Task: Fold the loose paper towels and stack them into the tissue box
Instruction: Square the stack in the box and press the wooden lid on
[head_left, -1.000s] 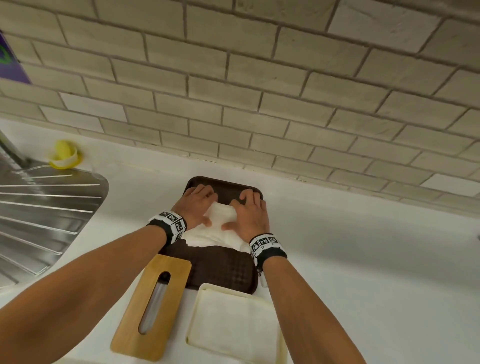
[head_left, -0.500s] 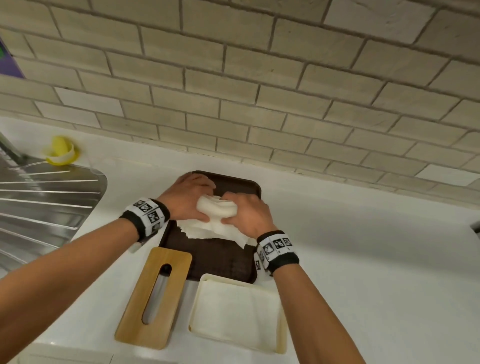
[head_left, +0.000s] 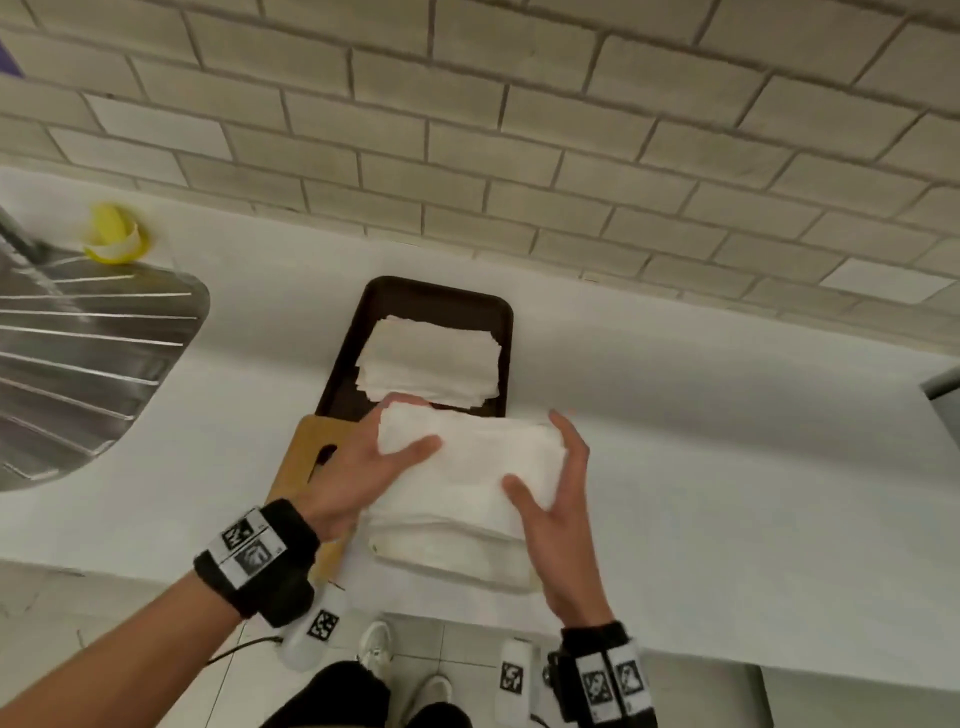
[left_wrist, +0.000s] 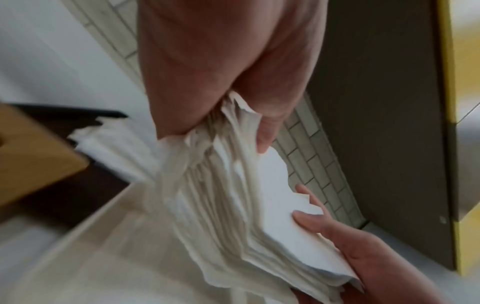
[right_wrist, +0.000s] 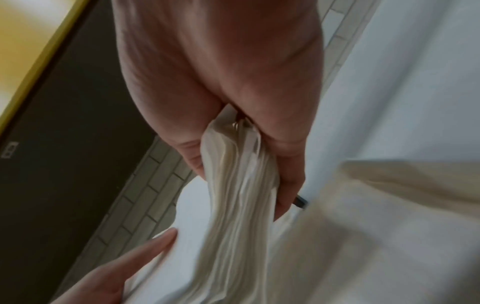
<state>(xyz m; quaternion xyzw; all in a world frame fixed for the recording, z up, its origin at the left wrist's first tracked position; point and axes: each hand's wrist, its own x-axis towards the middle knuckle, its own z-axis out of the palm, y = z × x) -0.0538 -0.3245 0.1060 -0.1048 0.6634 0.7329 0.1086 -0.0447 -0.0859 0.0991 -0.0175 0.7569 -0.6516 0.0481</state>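
A folded wad of paper towels (head_left: 470, 467) is pinched at its ends by the left hand (head_left: 353, 475) and right hand (head_left: 558, 525), directly above the tissue box (head_left: 452, 558); a further stack (head_left: 428, 361) is left on the brown tray (head_left: 387, 296) behind the box.

Our forearms reach in from 7 and 5 o'clock, each wrist banded. Our left hand (head_left: 358, 470) and right hand (head_left: 563, 506) face each other, thumbs on top and fingers beneath, clamping a wad of paper towels (head_left: 470, 467) between them.
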